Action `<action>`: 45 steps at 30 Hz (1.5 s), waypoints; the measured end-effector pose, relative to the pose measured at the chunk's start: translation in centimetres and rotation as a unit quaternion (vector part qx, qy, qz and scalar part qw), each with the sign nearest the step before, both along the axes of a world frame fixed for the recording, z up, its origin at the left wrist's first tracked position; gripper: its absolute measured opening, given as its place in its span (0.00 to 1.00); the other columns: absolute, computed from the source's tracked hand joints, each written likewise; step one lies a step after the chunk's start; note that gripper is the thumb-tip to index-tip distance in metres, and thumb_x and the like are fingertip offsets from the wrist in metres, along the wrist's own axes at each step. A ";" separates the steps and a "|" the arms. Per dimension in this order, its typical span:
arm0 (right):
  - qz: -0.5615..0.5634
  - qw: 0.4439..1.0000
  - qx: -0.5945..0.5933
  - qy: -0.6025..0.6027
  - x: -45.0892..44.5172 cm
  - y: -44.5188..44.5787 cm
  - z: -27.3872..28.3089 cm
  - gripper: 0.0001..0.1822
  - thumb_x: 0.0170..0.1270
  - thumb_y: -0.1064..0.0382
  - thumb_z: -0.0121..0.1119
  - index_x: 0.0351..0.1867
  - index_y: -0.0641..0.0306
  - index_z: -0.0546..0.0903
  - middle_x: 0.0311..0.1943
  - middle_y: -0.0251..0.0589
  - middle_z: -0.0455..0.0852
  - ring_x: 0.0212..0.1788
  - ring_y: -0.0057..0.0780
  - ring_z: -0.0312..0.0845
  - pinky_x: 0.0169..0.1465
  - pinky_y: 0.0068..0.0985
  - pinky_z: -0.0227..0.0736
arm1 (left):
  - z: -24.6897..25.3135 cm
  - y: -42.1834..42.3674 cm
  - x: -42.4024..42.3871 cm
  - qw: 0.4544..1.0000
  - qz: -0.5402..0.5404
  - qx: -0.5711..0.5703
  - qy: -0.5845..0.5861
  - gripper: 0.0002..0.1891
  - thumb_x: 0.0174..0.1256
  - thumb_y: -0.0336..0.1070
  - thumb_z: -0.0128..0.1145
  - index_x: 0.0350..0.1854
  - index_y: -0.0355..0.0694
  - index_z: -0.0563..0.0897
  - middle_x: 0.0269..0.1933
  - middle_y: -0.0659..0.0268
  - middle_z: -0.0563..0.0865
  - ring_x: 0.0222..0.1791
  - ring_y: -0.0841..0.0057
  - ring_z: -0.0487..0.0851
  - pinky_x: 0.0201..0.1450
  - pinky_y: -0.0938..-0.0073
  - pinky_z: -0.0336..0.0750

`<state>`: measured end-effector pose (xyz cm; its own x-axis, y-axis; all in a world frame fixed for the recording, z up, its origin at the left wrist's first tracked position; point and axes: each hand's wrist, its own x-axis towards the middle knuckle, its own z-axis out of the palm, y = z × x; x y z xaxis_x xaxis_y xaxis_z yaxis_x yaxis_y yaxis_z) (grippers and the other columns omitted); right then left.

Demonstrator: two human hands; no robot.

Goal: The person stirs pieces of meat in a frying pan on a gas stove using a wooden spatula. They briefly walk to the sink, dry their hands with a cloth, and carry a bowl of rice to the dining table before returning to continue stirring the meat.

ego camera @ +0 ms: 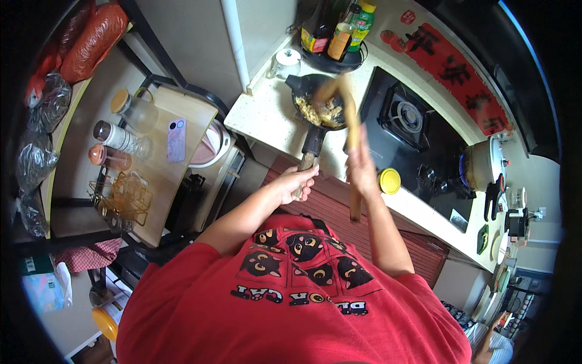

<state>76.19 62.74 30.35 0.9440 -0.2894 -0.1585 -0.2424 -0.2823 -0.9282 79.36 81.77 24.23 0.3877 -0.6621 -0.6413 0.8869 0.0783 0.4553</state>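
Note:
My left hand [295,184] is closed around the wooden handle of a small black frying pan [313,136]. Cooked yellow-and-brown food [320,113], perhaps egg, lies in the lower half of the pan. In my right hand [362,170] is a wooden spatula [351,109], blurred by motion. Its head is over the pan's right side, and the butt of its handle sticks out below my hand. Just right of that hand, at the counter's front edge, stands a jar with a yellow lid [389,181]. The pan is over the pale speckled counter [259,118], left of the hob.
A black gas hob [386,136] bears a pressure cooker [483,164] over a blue flame. Sauce bottles [342,41] stand on a round tray behind the pan, beside a lidded glass jar [287,63]. A phone [176,140] lies on the left shelf. Another person [489,336] is at lower right.

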 end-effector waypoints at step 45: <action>-0.050 0.988 0.145 -0.020 -0.3 -1.8 2.7 0.30 0.73 0.52 0.48 0.73 0.34 0.54 0.23 0.30 0.69 0.17 0.15 0.62 0.18 0.16 0.64 | 1.1 -0.7 -0.3 0.961 0.015 0.196 -0.196 0.14 0.62 0.44 0.64 0.38 0.43 0.74 0.22 0.76 0.73 0.16 0.87 0.69 0.15 0.84 0.64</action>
